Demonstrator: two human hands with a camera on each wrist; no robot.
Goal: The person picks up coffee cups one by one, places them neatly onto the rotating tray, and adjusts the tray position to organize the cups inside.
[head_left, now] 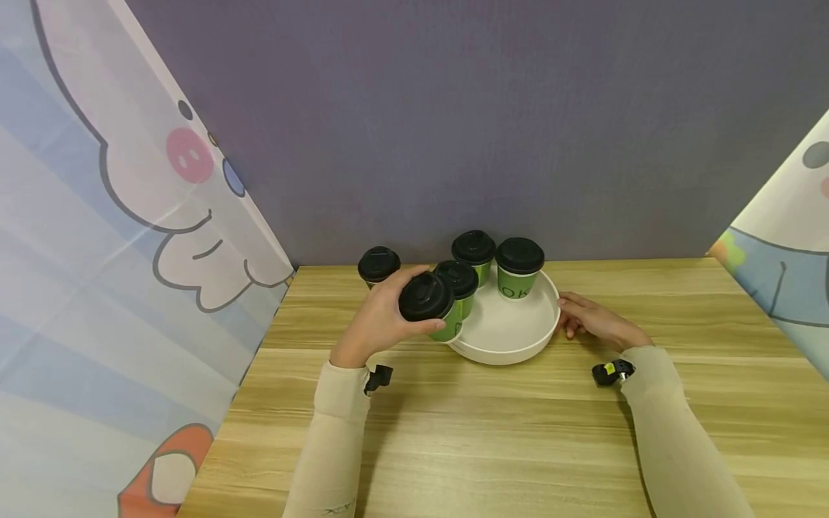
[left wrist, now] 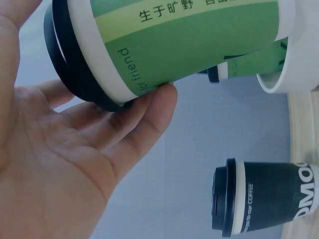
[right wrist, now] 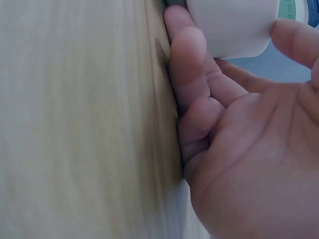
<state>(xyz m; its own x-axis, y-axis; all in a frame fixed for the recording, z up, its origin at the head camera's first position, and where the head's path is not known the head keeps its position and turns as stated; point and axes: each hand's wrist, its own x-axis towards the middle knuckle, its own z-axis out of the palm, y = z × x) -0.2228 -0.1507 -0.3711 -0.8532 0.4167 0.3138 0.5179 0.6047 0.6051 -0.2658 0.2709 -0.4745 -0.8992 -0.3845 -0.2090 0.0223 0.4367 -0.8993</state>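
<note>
My left hand (head_left: 382, 316) grips a green paper coffee cup (head_left: 448, 327) with a black lid, fingers and thumb round its upper part. The cup is tilted and overlaps the left rim of a round white tray (head_left: 505, 352) in the head view. Green lettering bands show on this cup (left wrist: 189, 45) in the left wrist view. At the tray's right side, my right hand (head_left: 599, 321) holds the wall, thumb at the upper rim and curled fingers low against the tabletop. Inside the tray stand a green cup (head_left: 516, 284) and a further lidded cup (head_left: 476, 247); another cup (head_left: 458, 277) is behind the held one.
A dark, black-lidded cup (left wrist: 269, 196) stands on the table left of the tray, partly hidden behind my left hand in the head view. The wooden table (head_left: 492, 446) ends at a grey upright panel (head_left: 486, 129). Cartoon-printed curtains (head_left: 97, 288) hang at both sides.
</note>
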